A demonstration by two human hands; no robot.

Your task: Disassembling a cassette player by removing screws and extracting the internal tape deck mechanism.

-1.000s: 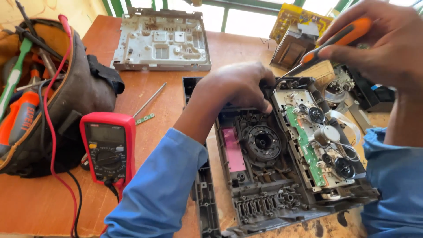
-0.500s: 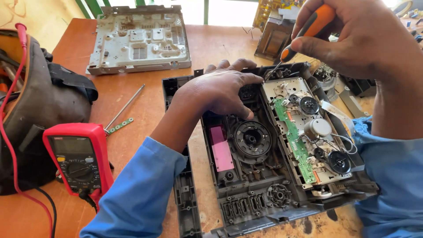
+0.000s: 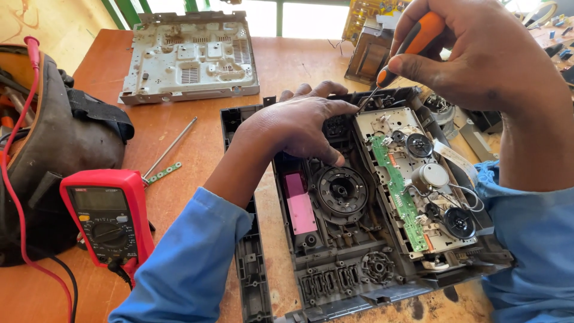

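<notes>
Screwdriver [image 3: 412, 45] in R hand [image 3: 478, 54], L hand [image 3: 299, 122] flat on chassis [image 3: 359, 239]; multimeter [image 3: 107, 218] nearby.

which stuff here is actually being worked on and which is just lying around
In use:
left hand steadying the opened grey device chassis
right hand holding the orange-handled screwdriver

Lying about:
red multimeter
tool bag
loose metal cover plate
thin metal rod
</notes>
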